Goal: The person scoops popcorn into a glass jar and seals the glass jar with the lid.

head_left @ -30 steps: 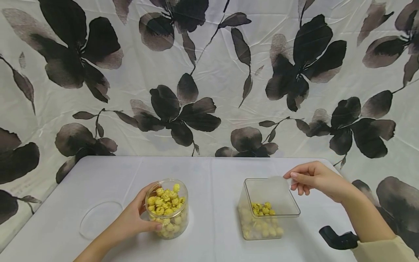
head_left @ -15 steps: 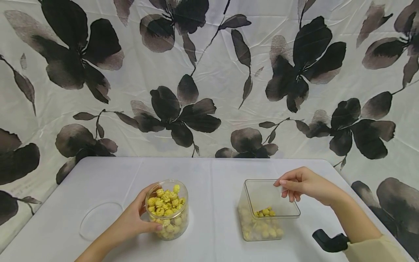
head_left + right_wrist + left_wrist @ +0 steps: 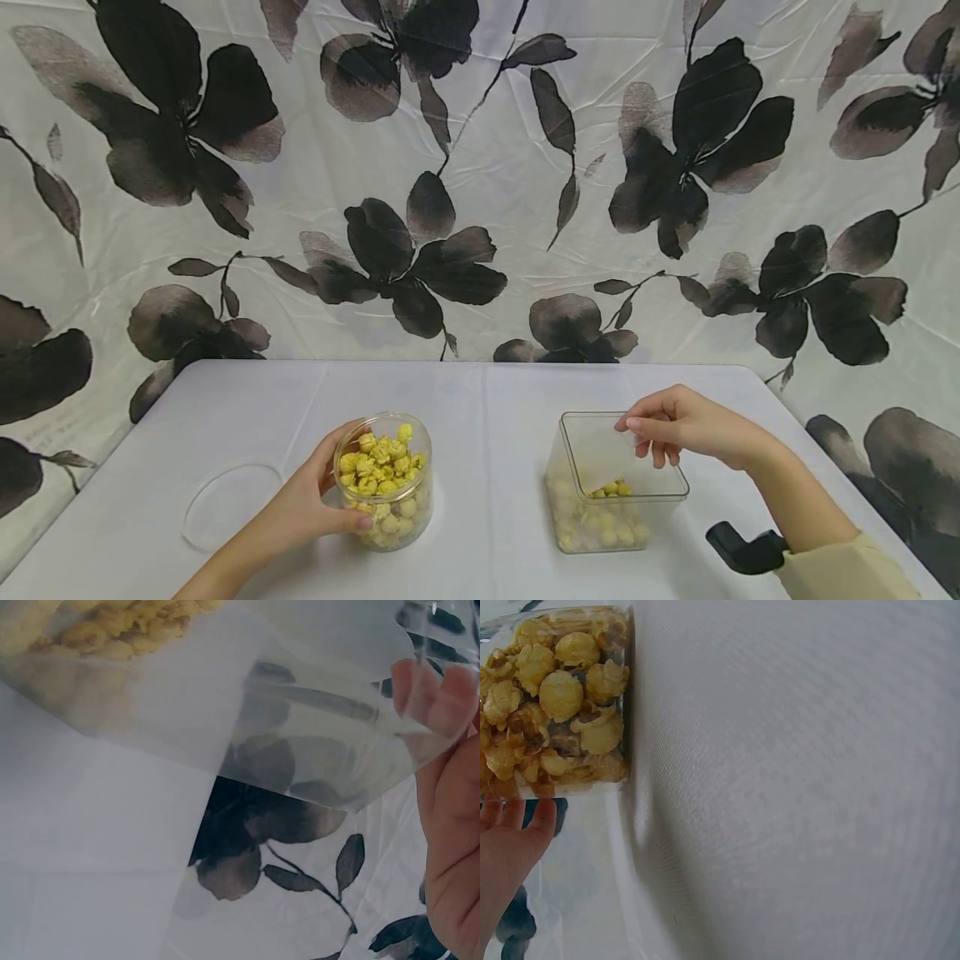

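My left hand (image 3: 311, 492) grips a clear round jar (image 3: 423, 500) upright on the table, thumb in front and fingers behind. Yellow popcorn (image 3: 381, 467) fills it near the rim; the left wrist view shows its popcorn (image 3: 559, 694) through the wall. To the right stands a clear square tub (image 3: 562, 483) with a lower layer of popcorn (image 3: 611, 529). My right hand (image 3: 693, 429) is over its far right rim, fingertips inside, pinching a whitish translucent piece (image 3: 600, 450) that is hard to make out. In the right wrist view my right fingers (image 3: 450, 697) appear through clear plastic.
A clear round ring or lid (image 3: 232, 508) lies on the white table (image 3: 487, 467) left of the jar. A floral cloth (image 3: 480, 167) hangs behind the table's far edge. A black device (image 3: 746, 550) sits at my right wrist.
My right hand has moved left and slightly down over the tub, carrying the whitish translucent piece deeper in; less popcorn shows there now. My left hand and the jar have stayed put.
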`<state>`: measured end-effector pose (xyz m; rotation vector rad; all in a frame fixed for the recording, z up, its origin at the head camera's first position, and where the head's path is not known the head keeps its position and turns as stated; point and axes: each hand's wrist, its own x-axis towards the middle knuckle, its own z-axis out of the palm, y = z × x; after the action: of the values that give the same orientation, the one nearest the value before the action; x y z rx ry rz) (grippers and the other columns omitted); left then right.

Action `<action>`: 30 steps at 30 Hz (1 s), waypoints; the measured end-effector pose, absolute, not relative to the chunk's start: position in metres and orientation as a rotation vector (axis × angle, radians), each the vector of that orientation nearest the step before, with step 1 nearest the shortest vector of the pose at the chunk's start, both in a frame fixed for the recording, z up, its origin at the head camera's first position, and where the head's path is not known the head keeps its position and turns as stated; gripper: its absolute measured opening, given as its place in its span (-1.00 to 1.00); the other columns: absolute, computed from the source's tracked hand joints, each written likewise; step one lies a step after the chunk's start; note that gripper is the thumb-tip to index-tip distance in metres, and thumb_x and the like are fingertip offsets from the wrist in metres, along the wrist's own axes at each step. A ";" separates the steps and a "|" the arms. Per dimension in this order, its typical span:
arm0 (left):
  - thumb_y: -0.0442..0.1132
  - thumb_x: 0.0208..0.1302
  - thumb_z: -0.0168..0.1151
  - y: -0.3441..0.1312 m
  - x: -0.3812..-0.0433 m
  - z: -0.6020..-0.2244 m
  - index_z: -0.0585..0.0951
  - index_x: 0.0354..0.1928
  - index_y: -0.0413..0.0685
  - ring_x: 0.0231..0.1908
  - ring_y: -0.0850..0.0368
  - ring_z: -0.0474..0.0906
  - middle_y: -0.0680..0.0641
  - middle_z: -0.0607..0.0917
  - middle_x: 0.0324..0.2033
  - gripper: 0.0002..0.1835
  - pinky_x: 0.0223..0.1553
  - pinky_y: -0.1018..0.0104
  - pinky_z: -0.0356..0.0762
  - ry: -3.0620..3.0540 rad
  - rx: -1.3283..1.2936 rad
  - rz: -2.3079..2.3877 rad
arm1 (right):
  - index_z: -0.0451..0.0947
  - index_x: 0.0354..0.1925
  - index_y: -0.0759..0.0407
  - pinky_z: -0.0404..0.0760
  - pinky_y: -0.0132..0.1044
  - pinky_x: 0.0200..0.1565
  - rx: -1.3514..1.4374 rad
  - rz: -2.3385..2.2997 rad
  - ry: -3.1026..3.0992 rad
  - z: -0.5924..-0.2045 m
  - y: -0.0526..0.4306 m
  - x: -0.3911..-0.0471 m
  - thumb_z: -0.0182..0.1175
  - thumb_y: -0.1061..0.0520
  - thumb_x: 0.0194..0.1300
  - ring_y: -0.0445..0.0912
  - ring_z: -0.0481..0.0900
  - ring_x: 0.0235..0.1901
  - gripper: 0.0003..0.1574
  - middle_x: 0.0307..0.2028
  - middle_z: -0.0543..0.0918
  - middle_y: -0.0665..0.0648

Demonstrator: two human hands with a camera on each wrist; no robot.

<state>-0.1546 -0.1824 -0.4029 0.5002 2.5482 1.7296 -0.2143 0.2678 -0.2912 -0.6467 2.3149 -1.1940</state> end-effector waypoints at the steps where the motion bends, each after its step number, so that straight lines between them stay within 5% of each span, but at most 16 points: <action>1: -0.28 -0.16 0.52 -0.182 -0.154 -0.403 0.07 0.39 0.02 0.31 -0.23 0.01 -0.19 0.13 0.37 0.07 0.20 -0.30 0.07 2.550 0.502 1.730 | 0.50 -0.05 0.48 0.54 -0.32 -0.57 -0.633 -1.180 2.327 -0.290 0.269 -0.214 0.05 0.12 0.38 -0.11 0.53 -0.62 -0.59 -0.48 0.58 0.19; 20: -0.26 -0.16 0.52 -0.182 -0.154 -0.402 0.08 0.39 0.05 0.31 -0.13 0.04 -0.18 0.15 0.36 0.07 0.19 -0.29 0.09 2.558 0.496 1.726 | 0.47 -0.04 0.50 0.57 -0.31 -0.50 -0.497 -1.223 2.423 -0.279 0.287 -0.213 0.05 0.11 0.38 -0.15 0.51 -0.60 -0.57 -0.52 0.55 0.17; 30: -0.27 -0.16 0.52 -0.182 -0.154 -0.402 0.07 0.39 0.01 0.33 -0.25 -0.02 -0.21 0.13 0.36 0.07 0.18 -0.36 0.02 2.551 0.510 1.732 | 0.41 0.04 0.52 0.60 -0.34 -0.37 -0.517 -1.295 2.388 -0.273 0.285 -0.215 0.03 0.10 0.40 -0.17 0.56 -0.49 -0.52 -0.45 0.57 0.12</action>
<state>-0.1544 -0.1823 -0.4022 0.5102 2.5510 1.7324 -0.2152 0.2846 -0.2733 -0.5169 2.3879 -1.2951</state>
